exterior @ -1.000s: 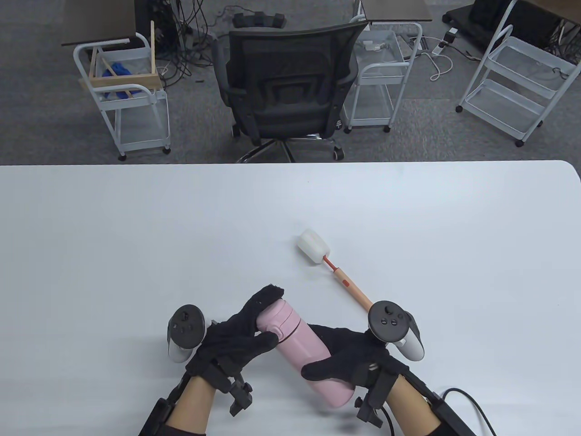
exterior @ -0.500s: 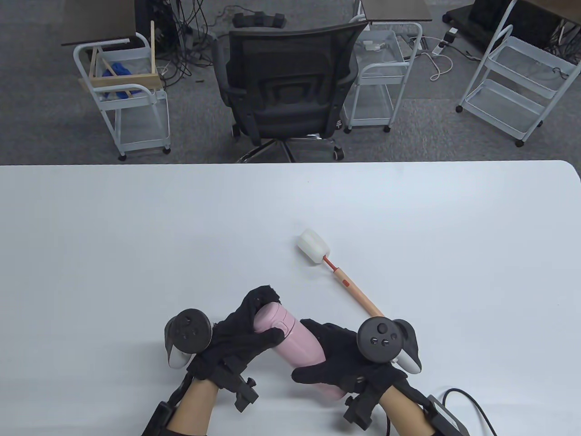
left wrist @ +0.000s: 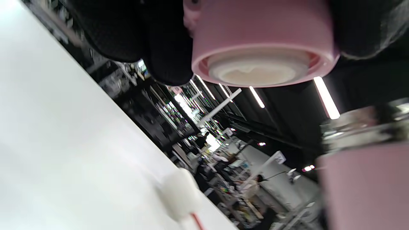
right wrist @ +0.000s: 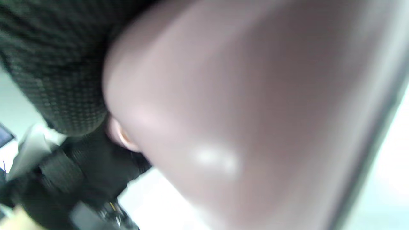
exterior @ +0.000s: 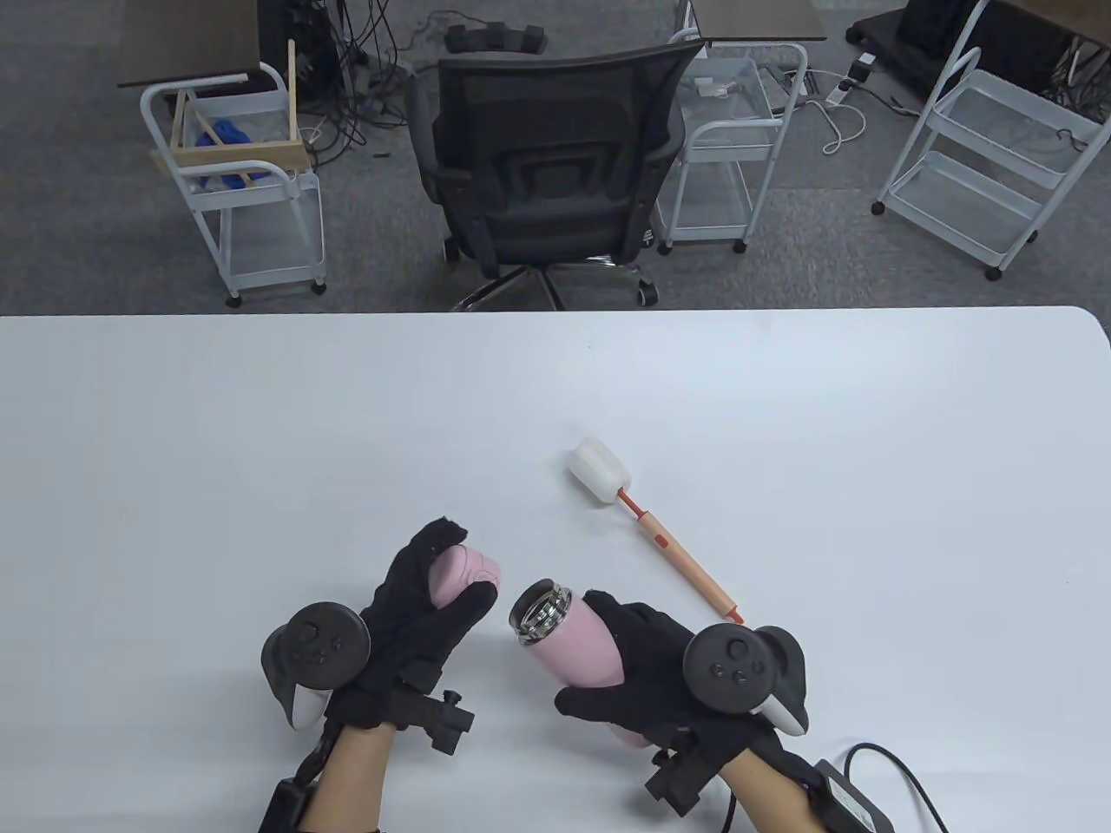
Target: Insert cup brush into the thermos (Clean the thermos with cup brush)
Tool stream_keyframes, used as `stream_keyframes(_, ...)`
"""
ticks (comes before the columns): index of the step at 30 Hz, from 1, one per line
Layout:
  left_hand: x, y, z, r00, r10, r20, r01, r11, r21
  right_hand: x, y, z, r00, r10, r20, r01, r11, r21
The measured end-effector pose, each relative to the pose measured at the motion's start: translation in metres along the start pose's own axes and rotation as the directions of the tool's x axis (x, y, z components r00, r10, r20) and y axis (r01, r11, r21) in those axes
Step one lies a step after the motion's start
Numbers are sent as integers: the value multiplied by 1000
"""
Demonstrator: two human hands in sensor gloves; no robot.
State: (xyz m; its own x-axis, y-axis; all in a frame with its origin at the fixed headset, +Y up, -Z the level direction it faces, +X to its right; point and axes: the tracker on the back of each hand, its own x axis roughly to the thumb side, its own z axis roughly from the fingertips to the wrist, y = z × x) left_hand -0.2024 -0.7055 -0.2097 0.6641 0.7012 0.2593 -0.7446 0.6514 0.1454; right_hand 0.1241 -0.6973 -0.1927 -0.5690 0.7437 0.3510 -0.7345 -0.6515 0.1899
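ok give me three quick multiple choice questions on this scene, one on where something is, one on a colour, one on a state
1. Where does the cup brush lie?
A. inside the thermos
B. on the table, beyond the right hand
C. in the left hand

2. What colour is the thermos body?
A. pink
B. blue
C. green

3. What state is the thermos in?
A. lid on
B. lid off, mouth open
C. standing upright on the table

Answers:
1 B: the table view shows the brush flat on the white table, past the right hand, touched by neither hand.
2 A: the body in the right hand is pink, with a metal mouth.
3 B: the left hand holds the lid apart from the open mouth; the left wrist view shows the lid's underside.
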Motion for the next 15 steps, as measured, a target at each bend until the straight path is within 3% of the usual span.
stream_keyframes(5, -9, 4, -1, 935, -354, -34, 354, 935, -14, -18, -25, -1, 973, -228, -23, 224, 968, -115)
stream_keyframes(11, -32, 5, -3, 850, -512, -121, 499, 858, -125, -47, -50, 0, 895, -443, -41, 420, 872, -250)
stream_keyframes(15, -43, 6, -3, 785, -600, -157, 575, 799, -179, -59, -58, 0, 875, -483, -38, 452, 842, -294)
